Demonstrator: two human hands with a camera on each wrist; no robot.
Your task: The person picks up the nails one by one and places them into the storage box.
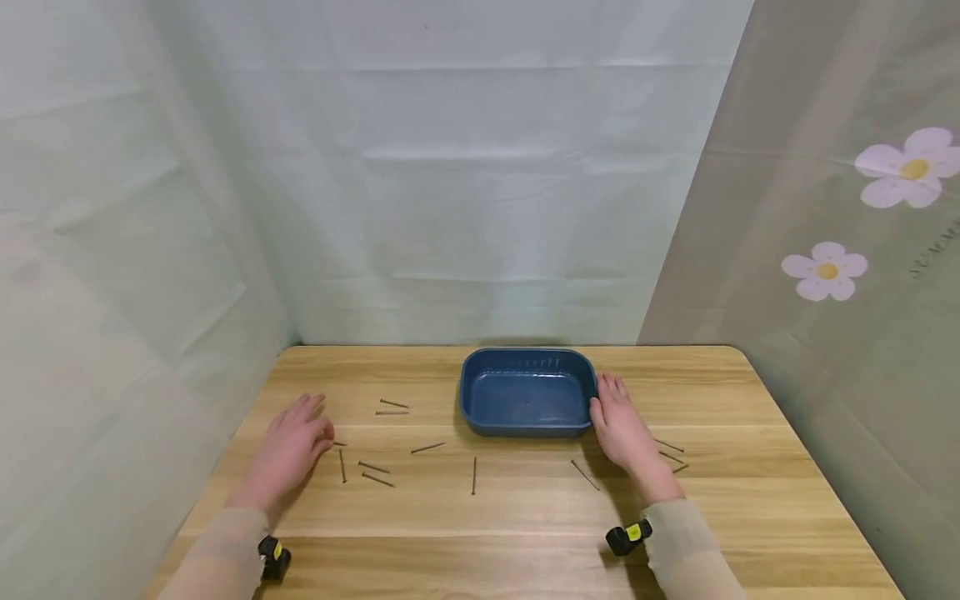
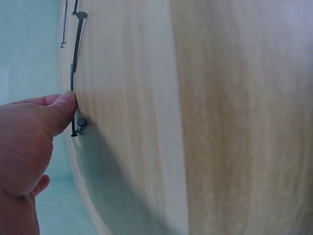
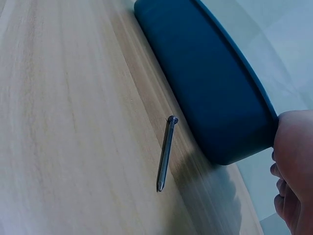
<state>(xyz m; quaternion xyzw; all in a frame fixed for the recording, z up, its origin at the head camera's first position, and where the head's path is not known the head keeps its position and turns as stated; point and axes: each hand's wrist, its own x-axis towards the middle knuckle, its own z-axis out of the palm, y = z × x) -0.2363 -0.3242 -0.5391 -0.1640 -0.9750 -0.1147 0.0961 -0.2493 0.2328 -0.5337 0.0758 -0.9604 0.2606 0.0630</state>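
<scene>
Fingers of both hands lie straight, gripping nothing. Wooden table [image 1: 750, 500] bears blue tray [image 1: 527, 392]; right hand [image 1: 626, 433] touches its right wall. Left hand [image 1: 288, 450] rests flat, thumb touching a nail [image 2: 73, 105]; other nails [image 1: 474, 475] lie scattered around.

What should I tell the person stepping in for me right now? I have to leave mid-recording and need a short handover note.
Left hand: flat on the light wooden table, thumb touching a thin dark steel nail; grips nothing.
Right hand: open, resting against the right end of the dark blue rectangular plastic tray.
Nails: all loose on the table, most left and in front of the tray, a few right of the right hand.
Done: nothing; the tray holds no nails.
Left: likely every nail, if they belong in the tray.
</scene>
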